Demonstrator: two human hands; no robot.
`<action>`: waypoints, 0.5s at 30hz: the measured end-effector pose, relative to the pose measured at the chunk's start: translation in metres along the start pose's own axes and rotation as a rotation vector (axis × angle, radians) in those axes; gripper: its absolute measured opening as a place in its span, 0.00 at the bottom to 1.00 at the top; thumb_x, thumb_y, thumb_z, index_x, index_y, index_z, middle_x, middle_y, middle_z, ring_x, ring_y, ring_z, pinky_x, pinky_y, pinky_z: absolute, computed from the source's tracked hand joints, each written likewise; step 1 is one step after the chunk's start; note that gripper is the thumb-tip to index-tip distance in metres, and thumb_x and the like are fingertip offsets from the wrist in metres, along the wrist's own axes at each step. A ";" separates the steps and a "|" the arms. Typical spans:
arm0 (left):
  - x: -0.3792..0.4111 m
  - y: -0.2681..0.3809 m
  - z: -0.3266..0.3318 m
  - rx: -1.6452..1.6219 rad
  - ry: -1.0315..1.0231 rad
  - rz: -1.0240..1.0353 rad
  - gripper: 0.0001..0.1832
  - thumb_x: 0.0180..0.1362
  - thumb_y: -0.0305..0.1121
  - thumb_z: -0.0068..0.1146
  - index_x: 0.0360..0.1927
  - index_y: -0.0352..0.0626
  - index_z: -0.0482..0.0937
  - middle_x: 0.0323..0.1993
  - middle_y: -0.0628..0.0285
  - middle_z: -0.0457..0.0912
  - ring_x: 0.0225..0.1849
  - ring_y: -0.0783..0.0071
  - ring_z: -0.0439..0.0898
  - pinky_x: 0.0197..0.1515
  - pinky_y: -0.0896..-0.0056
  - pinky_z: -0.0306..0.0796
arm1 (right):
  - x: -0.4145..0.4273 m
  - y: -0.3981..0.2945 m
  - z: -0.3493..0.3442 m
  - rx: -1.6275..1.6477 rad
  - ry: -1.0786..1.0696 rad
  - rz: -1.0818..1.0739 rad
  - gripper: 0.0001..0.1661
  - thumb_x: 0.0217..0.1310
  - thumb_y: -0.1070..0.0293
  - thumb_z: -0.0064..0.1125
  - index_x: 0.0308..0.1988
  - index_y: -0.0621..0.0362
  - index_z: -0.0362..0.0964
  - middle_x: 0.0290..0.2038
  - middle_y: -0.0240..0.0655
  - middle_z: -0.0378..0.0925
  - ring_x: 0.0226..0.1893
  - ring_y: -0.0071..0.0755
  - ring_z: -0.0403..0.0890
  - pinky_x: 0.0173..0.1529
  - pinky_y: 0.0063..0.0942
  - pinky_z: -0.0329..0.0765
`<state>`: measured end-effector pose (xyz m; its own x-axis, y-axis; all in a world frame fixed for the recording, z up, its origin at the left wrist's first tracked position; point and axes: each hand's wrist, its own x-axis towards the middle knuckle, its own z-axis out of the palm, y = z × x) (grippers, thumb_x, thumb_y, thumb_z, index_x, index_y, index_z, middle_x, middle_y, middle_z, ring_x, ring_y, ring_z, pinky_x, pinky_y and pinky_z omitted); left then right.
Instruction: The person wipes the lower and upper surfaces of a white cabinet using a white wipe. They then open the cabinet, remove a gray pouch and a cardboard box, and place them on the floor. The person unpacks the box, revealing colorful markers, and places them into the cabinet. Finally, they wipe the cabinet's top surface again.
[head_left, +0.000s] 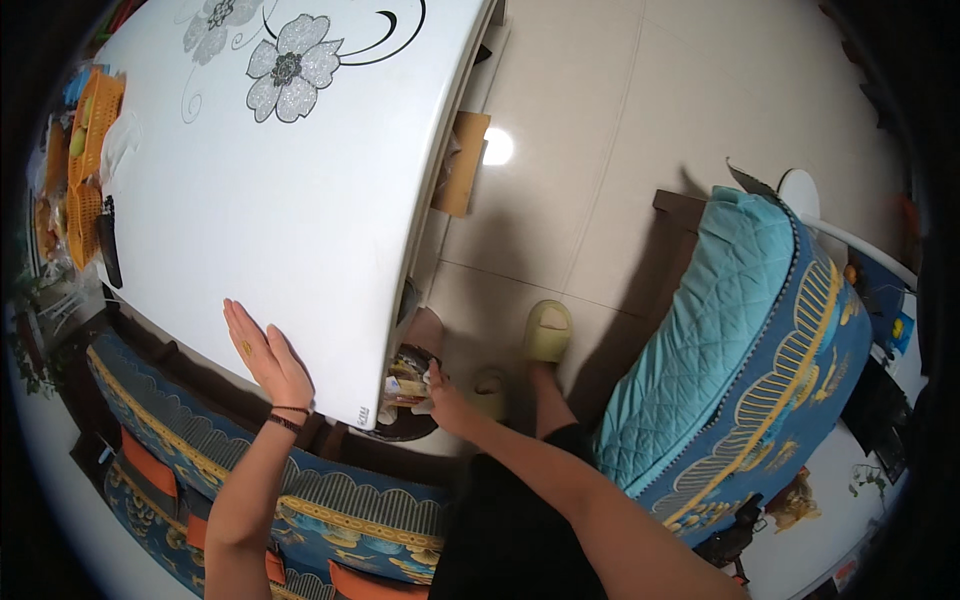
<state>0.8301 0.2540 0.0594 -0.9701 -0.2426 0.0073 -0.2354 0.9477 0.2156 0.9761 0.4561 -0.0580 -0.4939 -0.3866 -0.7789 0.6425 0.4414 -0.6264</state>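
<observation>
My left hand (274, 360) rests against the white tabletop (300, 225) near its lower edge, fingers pointing up and left. Its fingers look nearly straight, the thumb a little apart, and a small yellow-brown mark shows on it. Dark bead bracelets circle that wrist. Beyond the table's corner and lower down, my right hand (448, 401) is at a trash bin (427, 431) filled with wrappers and other waste. A whitish scrap (430, 375) shows at its fingertips; whether the fingers grip it is unclear.
Orange plastic baskets (84, 225) and a black-handled object (110, 244) lie along the table's far left edge. A blue patterned sofa (360, 517) runs below. To the right stands a seat with a turquoise quilted cover (705, 322). An open drawer (465, 165) juts from the table's side.
</observation>
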 end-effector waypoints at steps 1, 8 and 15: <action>0.000 -0.002 0.002 -0.010 -0.006 -0.001 0.29 0.66 0.35 0.32 0.69 0.35 0.46 0.70 0.49 0.45 0.72 0.55 0.43 0.71 0.59 0.37 | 0.007 -0.005 0.004 -0.029 -0.004 -0.005 0.40 0.50 0.82 0.48 0.63 0.72 0.45 0.50 0.65 0.65 0.50 0.61 0.71 0.52 0.43 0.71; 0.002 -0.001 0.001 -0.048 -0.002 0.029 0.28 0.67 0.35 0.30 0.69 0.36 0.46 0.71 0.51 0.44 0.72 0.57 0.42 0.71 0.61 0.37 | 0.065 -0.007 0.095 -0.082 0.003 -0.258 0.35 0.52 0.77 0.48 0.58 0.79 0.49 0.49 0.68 0.63 0.49 0.60 0.72 0.40 0.42 0.78; 0.002 -0.005 0.004 -0.090 -0.012 0.024 0.28 0.68 0.37 0.28 0.69 0.37 0.46 0.72 0.54 0.43 0.73 0.61 0.41 0.71 0.63 0.36 | 0.081 -0.044 0.032 -0.131 -0.433 -0.405 0.19 0.56 0.69 0.46 0.46 0.71 0.65 0.46 0.57 0.70 0.46 0.53 0.73 0.47 0.41 0.74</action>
<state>0.8289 0.2499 0.0541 -0.9762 -0.2170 0.0014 -0.2065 0.9306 0.3022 0.9266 0.3792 -0.0919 -0.3828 -0.8271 -0.4116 0.3624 0.2754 -0.8904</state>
